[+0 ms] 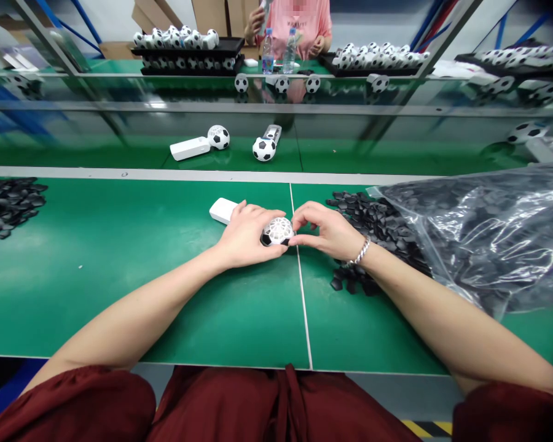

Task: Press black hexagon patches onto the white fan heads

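Note:
My left hand [251, 236] is closed round a white handheld device with a soccer-ball head [278, 231]. Its white handle [222, 210] sticks out to the left beneath the hand, over the green tabletop. The ball's grille faces up, with black patches along its side. At the ball's right side, the thumb and index finger of my right hand [325, 232] pinch close to its surface. Whatever lies between those fingertips is too small or hidden to name. A pile of small black pentagon pieces [375, 218] spreads beside and behind my right wrist.
A clear plastic bag [498, 239] of black pieces lies at the right. Another black pile [9, 205] is at the far left. Beyond the pale strip rest two soccer-ball devices [193, 147] [265, 147]. Across the line, a person in pink [304, 31] sits behind bottles and loaded trays.

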### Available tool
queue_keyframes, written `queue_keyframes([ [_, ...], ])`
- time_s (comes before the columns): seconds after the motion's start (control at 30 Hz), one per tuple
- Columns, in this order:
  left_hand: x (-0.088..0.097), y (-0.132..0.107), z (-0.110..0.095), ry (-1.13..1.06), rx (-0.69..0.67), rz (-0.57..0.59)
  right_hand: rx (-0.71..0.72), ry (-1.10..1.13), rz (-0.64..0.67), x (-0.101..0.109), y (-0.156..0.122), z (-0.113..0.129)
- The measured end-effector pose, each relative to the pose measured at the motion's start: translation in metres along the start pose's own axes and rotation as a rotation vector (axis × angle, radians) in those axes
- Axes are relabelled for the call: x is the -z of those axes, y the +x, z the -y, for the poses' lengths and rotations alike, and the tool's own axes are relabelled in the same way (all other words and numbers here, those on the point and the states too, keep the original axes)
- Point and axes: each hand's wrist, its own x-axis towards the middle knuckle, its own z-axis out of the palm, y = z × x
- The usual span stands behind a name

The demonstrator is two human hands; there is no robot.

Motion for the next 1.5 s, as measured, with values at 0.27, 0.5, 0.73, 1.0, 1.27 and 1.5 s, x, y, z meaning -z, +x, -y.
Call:
queue_keyframes([
  [0.27,0.000,0.000,0.001,-0.026,-0.018,-0.006,-0.158,0.143,0.040,-0.007,-0.002,-0.005],
  [0.5,0.000,0.000,0.002,-0.025,-0.025,-0.009,-0.187,0.282,0.051,-0.011,-0.002,-0.006],
  [0.73,-0.002,0.000,0.002,-0.008,-0.040,-0.034,-0.180,0.351,0.051,-0.014,-0.003,-0.006],
  [1.0,-0.004,0.001,0.004,-0.048,-0.046,-0.085,-0.184,0.289,0.029,-0.013,-0.001,0.001],
  [1.27,-0.004,0.003,0.003,-0.052,-0.089,-0.004,-0.411,-0.452,0.083,0.030,0.002,-0.006],
  [1.5,-0.008,-0.006,-0.008,0.040,-0.028,0.015,-0.576,-0.690,0.209,0.052,-0.005,-0.023],
])
